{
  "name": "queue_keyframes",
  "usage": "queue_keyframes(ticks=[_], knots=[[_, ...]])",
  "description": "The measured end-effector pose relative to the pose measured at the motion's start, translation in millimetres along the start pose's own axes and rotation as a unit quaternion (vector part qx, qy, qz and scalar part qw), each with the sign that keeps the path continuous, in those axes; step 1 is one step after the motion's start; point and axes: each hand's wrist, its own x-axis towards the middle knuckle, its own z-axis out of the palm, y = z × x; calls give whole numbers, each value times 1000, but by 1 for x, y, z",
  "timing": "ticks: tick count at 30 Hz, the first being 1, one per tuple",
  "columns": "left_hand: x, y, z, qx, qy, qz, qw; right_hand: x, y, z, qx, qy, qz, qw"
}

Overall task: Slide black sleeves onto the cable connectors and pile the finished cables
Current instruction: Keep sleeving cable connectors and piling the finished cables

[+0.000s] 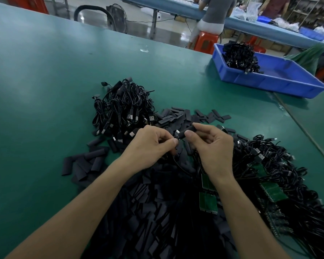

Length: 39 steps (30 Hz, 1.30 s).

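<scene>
A heap of loose black sleeves [153, 212] is spread nearest on the green counter [45, 90], with cables on green boards [269, 172] just to its right. Above the heap, a cable is pinched just behind its connector [177, 131] in the left hand [150, 146] grip. A black sleeve [189, 130] touching that connector is pinched between right hand [211, 146] thumb and forefinger. Beyond, a pile of cables [123, 109] is seen, then a blue bin [281, 81].
</scene>
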Motion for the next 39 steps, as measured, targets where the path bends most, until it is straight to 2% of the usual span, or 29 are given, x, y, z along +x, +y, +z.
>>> queue_keyframes(ticks=[4, 23, 26, 30, 32, 34, 36, 38, 39], knots=[[-3, 2, 7, -10, 25, 0, 1000, -8, 0, 11, 64, 15, 21, 998], [-7, 5, 20, -67, 66, 0, 996, -9, -5, 18, 79, -38, 6, 996], [-7, 5, 17, -22, 72, 19, 997, -3, -12, 13, 90, -26, 11, 996], [-4, 0, 5, 175, -15, 37, 984, 7, -19, 3, 195, 39, 69, 978], [-4, 0, 0, 224, -19, 46, 973, 12, -22, -2, 247, 50, 88, 964], [-1, 2, -5, 237, 26, 57, 969, 15, -23, -7, 248, 32, 92, 964], [5, 4, -13, 184, 86, 45, 978, 17, -24, -16, 184, -19, 98, 978], [15, 9, -26, 111, 180, 31, 977, 19, -25, -31, 56, -116, 103, 986], [21, 12, -35, 99, 235, 22, 967, 21, -25, -40, -18, -185, 103, 977]])
